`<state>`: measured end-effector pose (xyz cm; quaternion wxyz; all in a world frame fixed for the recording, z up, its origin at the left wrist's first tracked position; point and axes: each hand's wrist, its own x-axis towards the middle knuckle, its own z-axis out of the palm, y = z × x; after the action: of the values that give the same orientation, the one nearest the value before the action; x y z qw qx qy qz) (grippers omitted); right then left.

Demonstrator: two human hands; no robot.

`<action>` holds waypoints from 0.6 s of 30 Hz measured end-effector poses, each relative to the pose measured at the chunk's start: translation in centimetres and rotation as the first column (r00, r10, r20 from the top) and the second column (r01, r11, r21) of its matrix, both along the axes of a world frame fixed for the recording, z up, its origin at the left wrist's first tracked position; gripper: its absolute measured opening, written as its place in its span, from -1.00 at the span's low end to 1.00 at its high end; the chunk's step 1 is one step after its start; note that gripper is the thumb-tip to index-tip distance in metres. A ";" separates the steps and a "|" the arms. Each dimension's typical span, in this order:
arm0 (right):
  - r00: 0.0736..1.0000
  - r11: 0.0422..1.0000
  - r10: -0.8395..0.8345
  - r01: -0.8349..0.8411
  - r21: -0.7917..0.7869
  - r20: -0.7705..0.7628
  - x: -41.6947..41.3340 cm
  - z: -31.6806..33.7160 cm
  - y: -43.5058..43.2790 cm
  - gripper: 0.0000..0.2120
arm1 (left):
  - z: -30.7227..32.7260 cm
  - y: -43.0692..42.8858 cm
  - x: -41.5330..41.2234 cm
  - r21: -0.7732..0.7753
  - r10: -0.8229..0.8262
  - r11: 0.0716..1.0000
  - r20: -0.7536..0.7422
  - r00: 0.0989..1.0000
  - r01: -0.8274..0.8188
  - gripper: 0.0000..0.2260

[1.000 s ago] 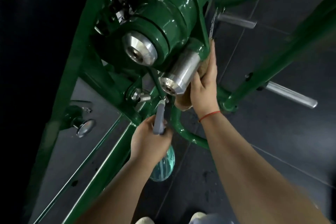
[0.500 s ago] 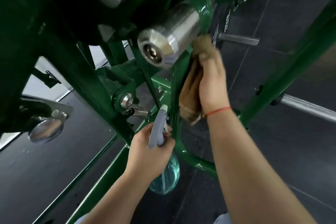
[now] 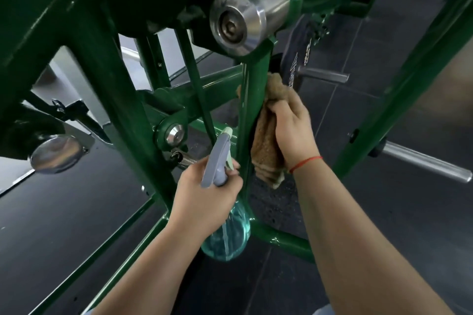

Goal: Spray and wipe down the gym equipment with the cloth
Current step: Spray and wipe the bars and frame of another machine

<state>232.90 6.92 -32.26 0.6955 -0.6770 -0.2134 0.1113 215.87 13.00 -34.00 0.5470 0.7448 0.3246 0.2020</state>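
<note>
Wiping centre post (image 3: 250, 110) — cloth (image 3: 266, 140) clenched in right hand (image 3: 291, 130), bottle (image 3: 225, 234) gripped in left hand (image 3: 202, 199) — next, likely drag lower.

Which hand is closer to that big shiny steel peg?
Right. Right hand, gripping the cloth, sits below the steel peg; left hand, holding the spray bottle, is lower.

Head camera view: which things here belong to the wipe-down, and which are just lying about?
In the job: cloth in right hand; spray bottle in left hand; green post the cloth touches.
Just there: weight plate; steel peg; spring; round knob.
</note>
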 end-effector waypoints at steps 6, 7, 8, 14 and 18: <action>0.766 0.926 -0.375 0.295 0.234 0.522 -2.6 2.6 1.3 -0.49 | -0.6 0.9 -1.1 -0.012 0.012 1.000 0.006 1.000 -0.012 -0.78; 0.672 0.911 -0.411 0.333 0.244 0.616 -3.2 2.5 1.6 -0.48 | -0.8 0.9 -1.3 -0.022 0.022 1.000 0.009 1.000 -0.021 -0.71; 0.577 0.899 -0.425 0.358 0.251 0.698 -3.5 2.0 1.8 -0.49 | -1.0 1.1 -1.4 -0.030 0.032 0.999 0.020 0.999 -0.031 -0.70; 0.342 0.889 -0.159 0.457 -0.017 0.926 -3.4 -6.0 -0.2 -0.39 | -3.7 1.6 -2.7 -0.073 0.151 0.987 0.086 0.985 -0.145 -0.91; 0.281 0.888 -0.009 0.443 -0.121 0.960 -3.6 -6.9 -2.6 -0.46 | -5.0 1.3 -3.1 -0.068 0.128 0.990 0.054 0.990 -0.125 -0.90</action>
<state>229.34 4.29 -39.21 0.3069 -0.7523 -0.4516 -0.3687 212.75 14.26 -38.98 0.5660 0.6984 0.3614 0.2475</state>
